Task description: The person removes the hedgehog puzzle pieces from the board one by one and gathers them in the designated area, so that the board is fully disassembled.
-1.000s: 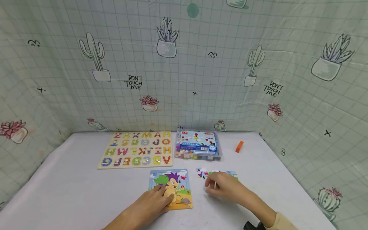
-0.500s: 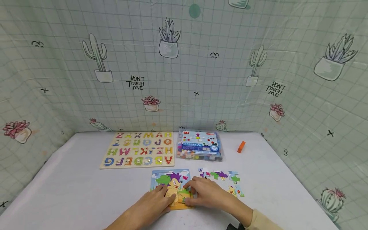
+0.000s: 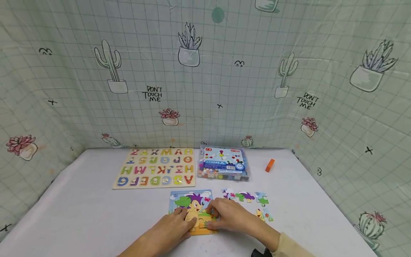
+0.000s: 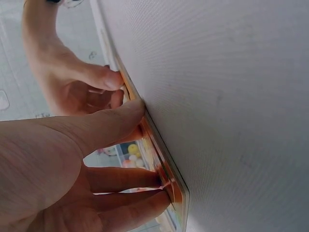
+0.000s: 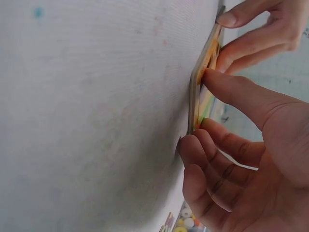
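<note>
A jigsaw board [image 3: 176, 194] with a hedgehog picture lies flat on the white table. My left hand [image 3: 170, 225] rests on its left side, thumb and fingers spread and pressing on the picture. Over the lower right corner, my right hand [image 3: 228, 216] pinches a yellow-green jigsaw piece [image 3: 203, 220] between thumb and forefinger, its far edge hidden by the fingers. In the right wrist view the thumb [image 5: 219, 84] touches the picture near the board's edge, and the other fingers curl outside it. Several loose jigsaw pieces [image 3: 246, 197] lie right of the board, partly behind the right hand.
Behind the board lies a wooden alphabet puzzle [image 3: 154, 172]. Beside it stands a clear plastic box [image 3: 223, 164] of coloured balls with a blue label. An orange block [image 3: 269, 165] sits at the back right. A patterned cloth [image 3: 205, 78] hangs behind the table.
My right hand has moved left from over the loose pieces to the board's lower right corner, uncovering those pieces. My left hand has stayed on the board.
</note>
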`<state>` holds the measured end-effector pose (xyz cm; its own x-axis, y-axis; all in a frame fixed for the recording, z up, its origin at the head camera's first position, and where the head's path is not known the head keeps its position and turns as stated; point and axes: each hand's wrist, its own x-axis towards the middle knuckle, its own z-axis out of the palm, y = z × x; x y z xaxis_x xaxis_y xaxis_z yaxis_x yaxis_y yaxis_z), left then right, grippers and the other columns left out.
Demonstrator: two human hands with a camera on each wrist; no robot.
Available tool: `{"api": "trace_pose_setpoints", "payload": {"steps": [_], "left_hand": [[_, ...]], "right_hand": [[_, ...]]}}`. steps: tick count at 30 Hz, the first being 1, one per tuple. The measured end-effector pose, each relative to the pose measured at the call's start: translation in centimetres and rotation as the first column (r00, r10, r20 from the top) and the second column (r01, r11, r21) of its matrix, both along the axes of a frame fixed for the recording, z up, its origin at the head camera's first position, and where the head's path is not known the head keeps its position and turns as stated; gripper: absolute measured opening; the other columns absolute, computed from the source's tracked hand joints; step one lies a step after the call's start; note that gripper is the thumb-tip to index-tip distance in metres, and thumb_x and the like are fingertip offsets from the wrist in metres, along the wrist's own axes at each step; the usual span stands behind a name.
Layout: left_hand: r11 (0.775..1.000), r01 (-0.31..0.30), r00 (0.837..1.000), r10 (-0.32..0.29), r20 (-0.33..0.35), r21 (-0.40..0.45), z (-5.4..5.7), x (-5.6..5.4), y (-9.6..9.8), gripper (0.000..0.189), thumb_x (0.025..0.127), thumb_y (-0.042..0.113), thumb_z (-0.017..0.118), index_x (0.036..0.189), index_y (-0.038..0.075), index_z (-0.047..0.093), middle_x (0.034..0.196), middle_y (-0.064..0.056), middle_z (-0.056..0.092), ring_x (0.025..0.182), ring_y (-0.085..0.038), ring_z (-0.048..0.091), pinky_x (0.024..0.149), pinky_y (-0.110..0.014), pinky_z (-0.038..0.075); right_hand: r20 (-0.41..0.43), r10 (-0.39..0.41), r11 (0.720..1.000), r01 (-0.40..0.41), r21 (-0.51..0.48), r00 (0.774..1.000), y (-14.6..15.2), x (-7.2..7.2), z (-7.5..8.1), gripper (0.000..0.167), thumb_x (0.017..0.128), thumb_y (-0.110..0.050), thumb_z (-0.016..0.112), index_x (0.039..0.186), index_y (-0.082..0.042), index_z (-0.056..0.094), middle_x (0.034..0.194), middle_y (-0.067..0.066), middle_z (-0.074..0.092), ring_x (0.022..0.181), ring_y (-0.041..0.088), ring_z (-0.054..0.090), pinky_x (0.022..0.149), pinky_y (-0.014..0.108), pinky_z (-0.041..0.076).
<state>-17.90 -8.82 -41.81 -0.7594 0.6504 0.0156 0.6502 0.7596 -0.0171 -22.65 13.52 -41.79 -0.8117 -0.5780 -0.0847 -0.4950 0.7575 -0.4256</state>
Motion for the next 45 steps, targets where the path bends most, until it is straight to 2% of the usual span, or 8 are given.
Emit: {"api": "trace_pose_setpoints", "payload": {"steps": [5, 10, 18, 26, 31, 35, 39, 45], "left_hand": [[1.000, -0.007, 0.999, 0.008, 0.051, -0.016, -0.1, 0.0, 0.2, 0.032, 0.091, 0.035, 0.067, 0.122, 0.023, 0.069, 0.125, -0.018, 0.064, 0.115, -0.035, 0.062, 0.081, -0.045, 0.059], [0.999, -0.024, 0.994, 0.027, 0.107, -0.031, -0.3, -0.1, 0.4, 0.034, 0.091, 0.036, 0.067, 0.124, 0.026, 0.068, 0.127, -0.018, 0.063, 0.117, -0.035, 0.062, 0.082, -0.046, 0.059], [1.000, -0.005, 0.999, 0.005, 0.041, -0.003, -0.4, 0.3, 0.4, 0.032, 0.092, 0.036, 0.066, 0.122, 0.025, 0.068, 0.125, -0.017, 0.064, 0.115, -0.034, 0.063, 0.079, -0.045, 0.059], [0.999, -0.028, 0.997, 0.029, 0.071, -0.025, -0.1, 0.1, 0.5, 0.033, 0.093, 0.035, 0.065, 0.125, 0.025, 0.067, 0.129, -0.017, 0.062, 0.118, -0.036, 0.061, 0.082, -0.047, 0.059], [1.000, -0.020, 0.999, 0.020, 0.038, -0.019, 0.0, 0.2, 0.3, 0.034, 0.093, 0.035, 0.066, 0.125, 0.024, 0.067, 0.128, -0.017, 0.062, 0.118, -0.035, 0.061, 0.081, -0.046, 0.059], [1.000, -0.019, 0.999, 0.020, 0.032, -0.018, 0.1, 0.2, 0.2, 0.034, 0.093, 0.035, 0.065, 0.125, 0.024, 0.067, 0.128, -0.017, 0.062, 0.118, -0.035, 0.061, 0.081, -0.046, 0.059], [0.999, -0.032, 0.998, 0.033, 0.057, -0.018, 0.2, 0.1, 0.1, 0.034, 0.093, 0.035, 0.065, 0.125, 0.023, 0.067, 0.130, -0.018, 0.062, 0.120, -0.036, 0.060, 0.082, -0.048, 0.058], [0.999, -0.046, 0.994, 0.048, 0.102, -0.016, 0.2, 0.0, 0.0, 0.036, 0.093, 0.035, 0.064, 0.127, 0.024, 0.065, 0.132, -0.018, 0.061, 0.122, -0.036, 0.059, 0.085, -0.049, 0.057]], "right_hand": [[0.029, -0.013, 0.999, 0.014, -0.035, 1.000, -0.1, 0.1, 0.0, 0.033, 0.076, -0.036, 0.083, 0.093, -0.021, 0.059, 0.079, -0.011, 0.055, 0.068, 0.001, 0.045, 0.062, 0.019, 0.041], [0.029, 0.021, 0.993, -0.018, -0.118, 0.999, 0.1, 0.7, 0.0, 0.027, 0.081, -0.030, 0.080, 0.090, -0.023, 0.056, 0.078, -0.015, 0.059, 0.060, -0.003, 0.045, 0.056, 0.016, 0.041], [0.034, 0.014, 0.982, -0.007, -0.191, 0.999, 1.8, 1.6, 1.3, 0.019, 0.085, -0.029, 0.077, 0.087, -0.023, 0.059, 0.075, -0.017, 0.062, 0.065, -0.004, 0.051, 0.059, 0.016, 0.045], [0.030, -0.032, 0.978, 0.038, -0.207, 0.999, 6.2, 2.5, 2.2, 0.014, 0.087, -0.025, 0.074, 0.088, -0.021, 0.061, 0.078, -0.016, 0.063, 0.071, -0.005, 0.055, 0.062, 0.018, 0.047], [0.071, -0.078, 0.976, 0.091, -0.198, 0.994, 9.2, 3.3, 1.9, 0.011, 0.088, -0.026, 0.073, 0.089, -0.022, 0.063, 0.077, -0.016, 0.063, 0.070, -0.005, 0.056, 0.063, 0.018, 0.047], [0.096, -0.056, 0.966, 0.079, -0.245, 0.994, 11.7, 3.8, 1.3, 0.013, 0.088, -0.027, 0.073, 0.090, -0.017, 0.065, 0.077, -0.014, 0.065, 0.069, -0.005, 0.056, 0.061, 0.018, 0.048], [0.098, -0.051, 0.959, 0.076, -0.272, 0.994, 13.9, 4.0, 0.6, 0.016, 0.089, -0.026, 0.072, 0.092, -0.012, 0.066, 0.079, -0.013, 0.064, 0.070, -0.005, 0.055, 0.061, 0.019, 0.048], [0.132, -0.111, 0.963, 0.140, -0.230, 0.985, 16.0, 4.1, 0.3, 0.014, 0.088, -0.026, 0.072, 0.091, -0.013, 0.066, 0.079, -0.012, 0.065, 0.070, -0.005, 0.054, 0.061, 0.018, 0.048]]}}
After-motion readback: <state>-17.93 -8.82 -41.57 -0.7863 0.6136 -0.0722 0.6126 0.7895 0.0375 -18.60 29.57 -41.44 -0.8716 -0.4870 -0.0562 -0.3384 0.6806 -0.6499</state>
